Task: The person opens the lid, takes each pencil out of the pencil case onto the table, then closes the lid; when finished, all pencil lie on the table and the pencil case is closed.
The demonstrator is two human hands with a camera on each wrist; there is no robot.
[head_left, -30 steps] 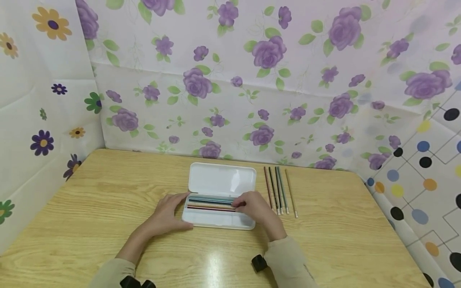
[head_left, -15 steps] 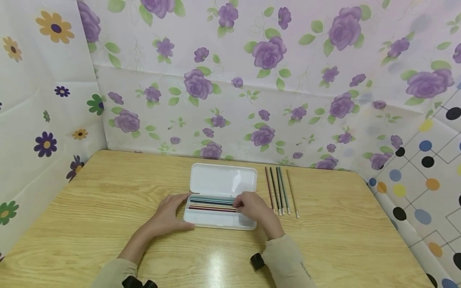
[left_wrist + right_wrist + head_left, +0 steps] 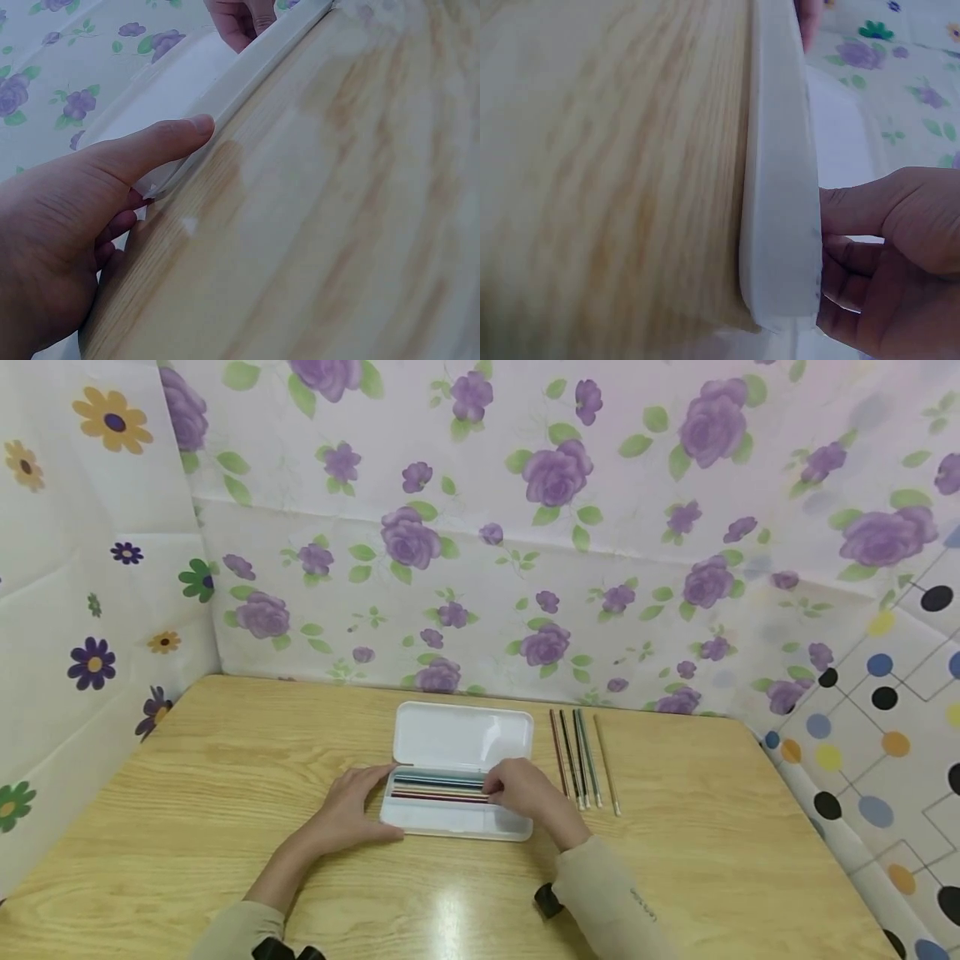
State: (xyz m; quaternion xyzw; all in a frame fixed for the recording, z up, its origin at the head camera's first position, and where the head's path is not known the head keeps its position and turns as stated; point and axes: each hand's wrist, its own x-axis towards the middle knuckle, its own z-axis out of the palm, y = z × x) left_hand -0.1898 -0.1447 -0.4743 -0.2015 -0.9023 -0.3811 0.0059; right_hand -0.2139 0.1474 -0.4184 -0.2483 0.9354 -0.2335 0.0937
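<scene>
An open white pencil case (image 3: 442, 822) lies on the table, with several pencils (image 3: 438, 790) side by side in its base. My left hand (image 3: 345, 810) holds the case's left end, thumb at the front edge and fingers toward the back corner. In the left wrist view, the thumb (image 3: 176, 139) rests along the case's wall. My right hand (image 3: 525, 789) reaches into the right part of the case, its fingers curled, pinching at a pencil's end. In the right wrist view, the case's wall (image 3: 784, 165) hides those fingertips.
The case's raised lid (image 3: 461, 733) stands open behind the base. Several more pencils (image 3: 588, 756) lie on the wooden table (image 3: 712, 860) to the right of the case, erasers toward me. Behind the table hangs a flowered cloth (image 3: 480, 577).
Both hands stay at the case in nearly the same places; the right forearm has shifted slightly. The view moves a little. The loose pencils lie as before.
</scene>
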